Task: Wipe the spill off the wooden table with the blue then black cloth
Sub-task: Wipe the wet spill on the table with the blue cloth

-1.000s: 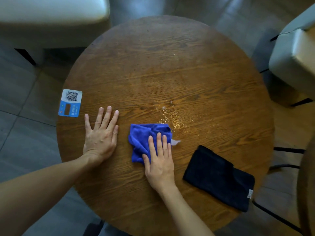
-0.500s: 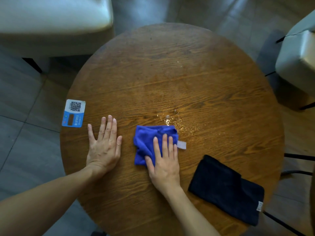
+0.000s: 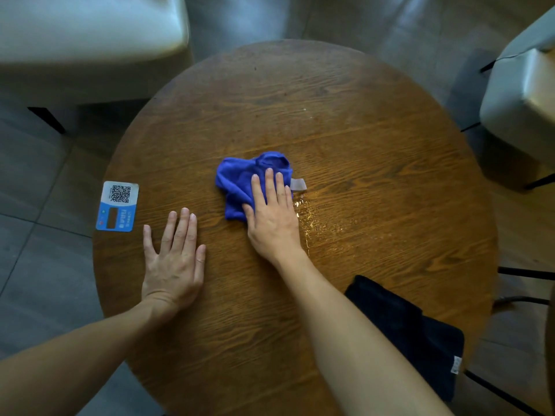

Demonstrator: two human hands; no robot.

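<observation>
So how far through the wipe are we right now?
Early. The right hand presses the blue cloth flat on the wooden table, but a wet sheen shows beside it. The left hand braces flat. The black cloth lies untouched, so its pass remains.

A round wooden table [image 3: 345, 94] is seen from above. A crumpled blue cloth [image 3: 240, 181] lies near its middle, with a wet spill [image 3: 309, 217] just beside it. A folded black cloth [image 3: 414, 331] is laid at the near right edge. A QR-code card [image 3: 118, 206] is set at the left edge.
</observation>
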